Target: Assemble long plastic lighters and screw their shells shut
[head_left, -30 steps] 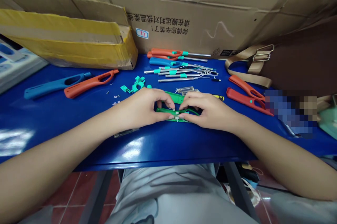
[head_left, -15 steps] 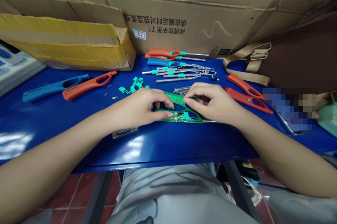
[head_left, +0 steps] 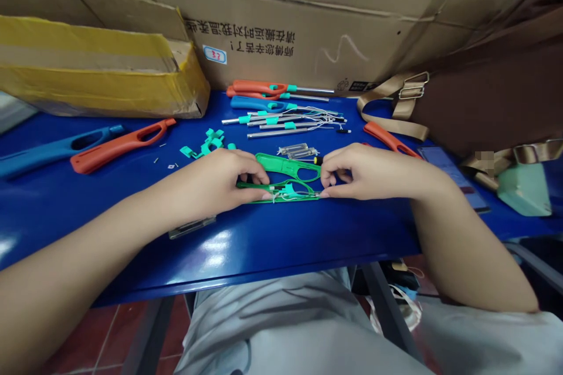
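Observation:
Two green lighter shell halves lie on the blue table in front of me: the rear half (head_left: 281,165) shows its inner side, and the near half (head_left: 303,198) has a teal trigger (head_left: 290,191) and thin wires inside. My left hand (head_left: 233,178) is closed on the near half's left end, thumb along its front edge. At the other end, my right hand (head_left: 352,171) pinches the metal tube (head_left: 318,194), most of which its fingers hide. A small yellow-and-black piece (head_left: 318,161) shows behind my right hand.
Behind lie metal tubes with wires (head_left: 272,121), orange lighters (head_left: 259,88) and a blue one (head_left: 255,104). Teal triggers (head_left: 211,141), clear tanks (head_left: 299,151) and loose shells (head_left: 123,145) surround my hands. A yellow-taped box (head_left: 109,90) and a bag strap (head_left: 396,122) stand farther back.
My right hand has moved from the rear shell half to the metal tube at the near half's right end. My left hand stays at the left end. The view has shifted right.

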### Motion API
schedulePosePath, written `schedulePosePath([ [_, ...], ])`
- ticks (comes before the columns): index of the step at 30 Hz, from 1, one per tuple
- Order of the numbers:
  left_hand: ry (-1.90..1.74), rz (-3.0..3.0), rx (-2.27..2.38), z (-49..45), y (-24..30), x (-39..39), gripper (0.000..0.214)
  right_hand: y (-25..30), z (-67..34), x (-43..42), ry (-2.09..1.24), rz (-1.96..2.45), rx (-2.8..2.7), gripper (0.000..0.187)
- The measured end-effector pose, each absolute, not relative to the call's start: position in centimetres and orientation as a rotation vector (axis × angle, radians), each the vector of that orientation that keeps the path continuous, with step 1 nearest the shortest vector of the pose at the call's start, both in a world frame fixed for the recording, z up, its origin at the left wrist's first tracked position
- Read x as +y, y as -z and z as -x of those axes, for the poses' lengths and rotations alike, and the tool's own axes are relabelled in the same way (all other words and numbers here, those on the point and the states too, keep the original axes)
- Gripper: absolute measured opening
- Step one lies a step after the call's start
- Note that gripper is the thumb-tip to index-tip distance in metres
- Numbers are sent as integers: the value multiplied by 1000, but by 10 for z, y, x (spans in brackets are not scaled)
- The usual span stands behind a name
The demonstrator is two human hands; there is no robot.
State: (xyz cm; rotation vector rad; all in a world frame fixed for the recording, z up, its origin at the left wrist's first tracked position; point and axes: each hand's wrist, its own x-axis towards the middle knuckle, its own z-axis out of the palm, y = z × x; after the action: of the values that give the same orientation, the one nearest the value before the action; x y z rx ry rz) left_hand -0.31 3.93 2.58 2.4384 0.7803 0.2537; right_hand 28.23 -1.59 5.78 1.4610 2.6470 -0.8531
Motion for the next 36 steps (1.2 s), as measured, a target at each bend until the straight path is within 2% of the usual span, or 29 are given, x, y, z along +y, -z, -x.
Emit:
schedulePosePath([
  [8, -231, -2476, 784, 4, -33, 36, 24, -52, -275, -18, 852, -1476, 2764, 5],
  [13, -389, -2523, 660, 0, -32, 25, 22, -45, -262, -21, 911, -1447, 2945, 13],
  [27, -429, -2586, 644, -9, -16, 14, 14, -37, -254, -22, 1042, -1426, 2932, 3],
  [36, -491, -2509, 690, -11, -15, 12, 17, -31, -251, -21, 1032, -1551, 2881, 9],
])
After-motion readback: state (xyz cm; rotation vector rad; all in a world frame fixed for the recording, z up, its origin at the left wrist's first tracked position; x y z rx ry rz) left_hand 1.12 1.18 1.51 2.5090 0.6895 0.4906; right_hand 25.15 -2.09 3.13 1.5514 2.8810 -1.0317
